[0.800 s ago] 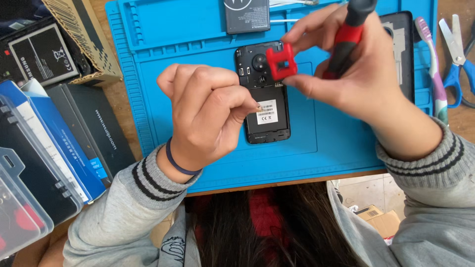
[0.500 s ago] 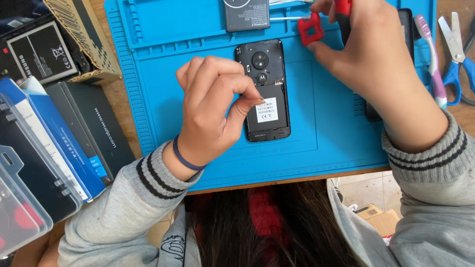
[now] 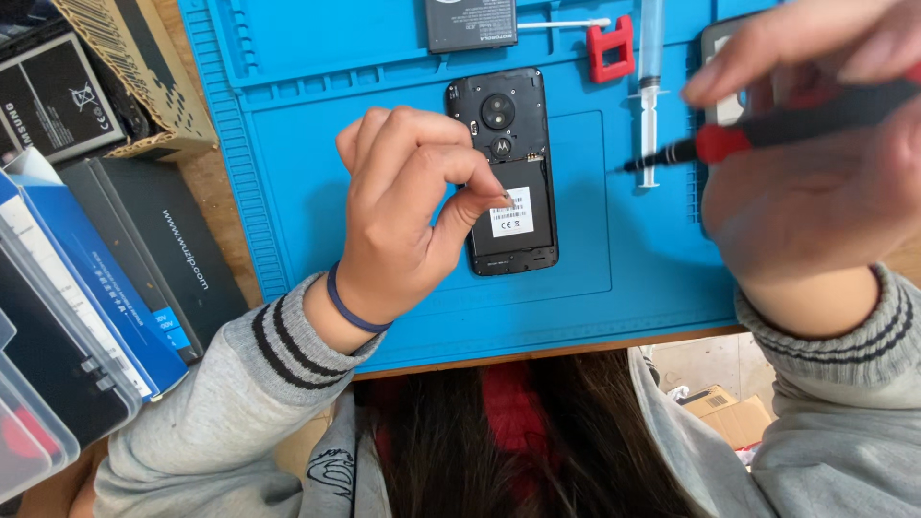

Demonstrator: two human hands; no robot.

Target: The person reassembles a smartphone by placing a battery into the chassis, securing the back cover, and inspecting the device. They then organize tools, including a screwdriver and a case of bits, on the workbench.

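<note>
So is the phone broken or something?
It's not cracked, but the phone lies face down on the blue mat with its back cover off, so its insides show. The left hand touches it; the right hand holds a screwdriver.

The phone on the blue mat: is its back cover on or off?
Off. The phone lies face down on the blue mat with its inner frame, camera module and labelled battery bay exposed.

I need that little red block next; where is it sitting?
In the head view, the red block lies at the top of the blue mat, between the white swab and the syringe, clear of both hands.
</note>
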